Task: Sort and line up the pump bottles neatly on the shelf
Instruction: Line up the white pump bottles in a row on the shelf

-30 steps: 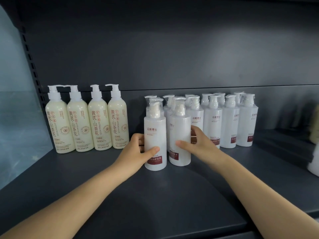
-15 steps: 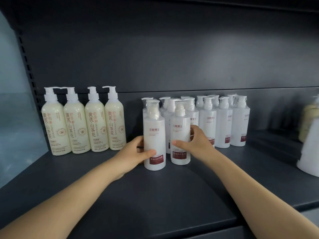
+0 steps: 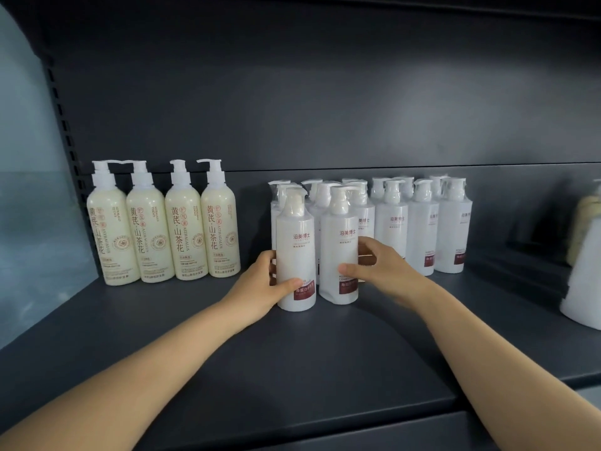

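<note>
On a dark grey shelf stand several cream pump bottles in a row at the left and a cluster of several white pump bottles with dark red labels in the middle. Two white bottles stand in front of the cluster. My left hand grips the front left white bottle near its base. My right hand grips the front right white bottle, thumb across its front. Both bottles are upright and close together.
At the right edge stands a large white bottle, blurred and partly cut off, with a pale bottle behind it. The shelf's dark back panel rises behind the bottles. A pale wall lies to the left of the shelf.
Both hands have slid their two front bottles a little back toward the cluster, and the two bottles now stand closer together. The view has shifted slightly to the right.
</note>
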Tool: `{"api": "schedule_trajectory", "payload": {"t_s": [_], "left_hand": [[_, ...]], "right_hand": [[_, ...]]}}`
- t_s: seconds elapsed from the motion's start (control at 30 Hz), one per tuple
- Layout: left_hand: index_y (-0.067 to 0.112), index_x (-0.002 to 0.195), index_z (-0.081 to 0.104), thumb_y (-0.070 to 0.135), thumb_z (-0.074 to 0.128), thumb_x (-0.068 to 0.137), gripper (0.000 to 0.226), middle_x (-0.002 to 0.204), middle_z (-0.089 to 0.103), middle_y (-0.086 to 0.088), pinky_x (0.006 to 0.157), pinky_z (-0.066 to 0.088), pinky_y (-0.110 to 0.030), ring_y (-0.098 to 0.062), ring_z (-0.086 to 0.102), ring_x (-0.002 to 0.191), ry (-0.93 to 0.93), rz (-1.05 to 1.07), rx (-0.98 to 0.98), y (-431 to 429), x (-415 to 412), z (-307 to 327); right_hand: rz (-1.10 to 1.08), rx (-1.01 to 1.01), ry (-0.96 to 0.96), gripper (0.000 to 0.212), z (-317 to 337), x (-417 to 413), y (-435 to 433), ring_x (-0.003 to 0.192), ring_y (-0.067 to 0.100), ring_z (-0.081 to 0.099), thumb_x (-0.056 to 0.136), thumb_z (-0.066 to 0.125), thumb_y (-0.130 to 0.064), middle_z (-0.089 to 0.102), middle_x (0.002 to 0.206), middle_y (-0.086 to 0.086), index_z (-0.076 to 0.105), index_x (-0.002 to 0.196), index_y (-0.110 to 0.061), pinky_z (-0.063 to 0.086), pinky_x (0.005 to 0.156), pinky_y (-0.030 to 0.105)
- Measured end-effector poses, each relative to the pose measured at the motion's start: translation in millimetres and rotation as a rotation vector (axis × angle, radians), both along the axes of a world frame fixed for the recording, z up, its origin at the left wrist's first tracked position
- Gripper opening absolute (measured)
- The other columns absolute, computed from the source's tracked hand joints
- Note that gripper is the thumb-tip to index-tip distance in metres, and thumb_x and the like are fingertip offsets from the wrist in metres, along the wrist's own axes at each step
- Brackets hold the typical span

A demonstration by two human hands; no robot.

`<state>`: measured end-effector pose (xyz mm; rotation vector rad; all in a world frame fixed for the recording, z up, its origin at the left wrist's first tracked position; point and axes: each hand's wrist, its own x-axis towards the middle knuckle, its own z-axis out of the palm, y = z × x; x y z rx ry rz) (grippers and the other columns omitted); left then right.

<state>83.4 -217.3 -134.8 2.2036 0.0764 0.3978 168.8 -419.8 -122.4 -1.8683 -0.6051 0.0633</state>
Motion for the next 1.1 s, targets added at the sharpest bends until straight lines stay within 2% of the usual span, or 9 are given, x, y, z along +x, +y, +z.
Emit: {"api": "schedule_trajectory", "payload": {"t_s": [0.1,0.23,0.37,0.63,0.83,0.93,1.1], "left_hand": [[0.016,0.136,0.033,0.028,0.065,0.084,0.062,0.122,0.054,0.000,0.094,0.049,-0.037,-0.015,0.056,0.103,-0.029,0.055,0.014,-7.6,0.2,1.0],[0.014,0.138,0.033,0.028,0.064,0.085,0.064,0.131,0.051,-0.002,0.093,0.048,-0.032,-0.017,0.055,0.110,-0.040,0.107,0.053,-14.2,0.3,1.3],[0.015,0.137,0.035,0.029,0.062,0.086,0.060,0.133,0.051,-0.003,0.094,0.046,-0.030,-0.018,0.054,0.114,-0.026,0.118,0.098,-15.1,-1.0,1.2],[0.018,0.136,0.037,0.028,0.060,0.088,0.055,0.130,0.053,0.002,0.099,0.045,-0.034,-0.013,0.054,0.112,0.009,0.115,0.088,-10.2,-4.5,-1.4],[0.018,0.136,0.040,0.030,0.057,0.089,0.051,0.127,0.052,0.002,0.090,0.042,-0.024,-0.012,0.053,0.107,-0.023,0.111,0.168,-10.1,-5.3,-3.7],[0.019,0.135,0.040,0.034,0.056,0.089,0.051,0.126,0.053,-0.001,0.085,0.040,-0.022,-0.011,0.053,0.098,-0.036,0.121,0.235,-7.3,-3.3,-6.1],[0.018,0.137,0.038,0.032,0.056,0.090,0.053,0.124,0.051,0.005,0.075,0.038,-0.012,-0.007,0.051,0.096,-0.070,0.075,0.220,-7.1,0.0,-7.1]], "right_hand": [[-0.033,0.007,-0.038,0.050,-1.5,-0.2,3.6,0.103,0.012,0.057,0.077,0.076,-0.022,0.058,0.114,-0.004,0.048,0.118,-0.024,0.048,0.087,0.028],[-0.042,-0.025,-0.097,0.058,-2.5,-1.0,7.7,0.101,0.011,0.055,0.076,0.076,-0.027,0.056,0.116,-0.005,0.046,0.125,-0.020,0.044,0.077,0.019],[0.030,-0.012,-0.060,0.059,-4.5,2.0,4.0,0.103,0.011,0.055,0.077,0.075,-0.025,0.055,0.118,-0.006,0.044,0.126,-0.022,0.045,0.081,0.022],[0.063,0.050,-0.027,0.048,-6.8,4.2,6.0,0.091,0.000,0.053,0.074,0.078,-0.023,0.055,0.100,-0.012,0.046,0.109,-0.024,0.043,0.070,0.016],[0.049,0.006,-0.075,0.049,-5.3,3.8,2.0,0.096,0.010,0.056,0.073,0.078,-0.026,0.056,0.106,-0.007,0.048,0.112,-0.022,0.045,0.073,0.020],[0.026,-0.017,-0.076,0.053,-5.4,1.5,4.5,0.098,0.011,0.055,0.075,0.077,-0.026,0.055,0.108,-0.007,0.047,0.119,-0.018,0.043,0.072,0.019],[-0.018,-0.070,-0.119,0.053,-1.5,-1.2,6.0,0.096,0.010,0.054,0.076,0.077,-0.027,0.054,0.109,-0.006,0.046,0.118,-0.016,0.042,0.069,0.017]]}}
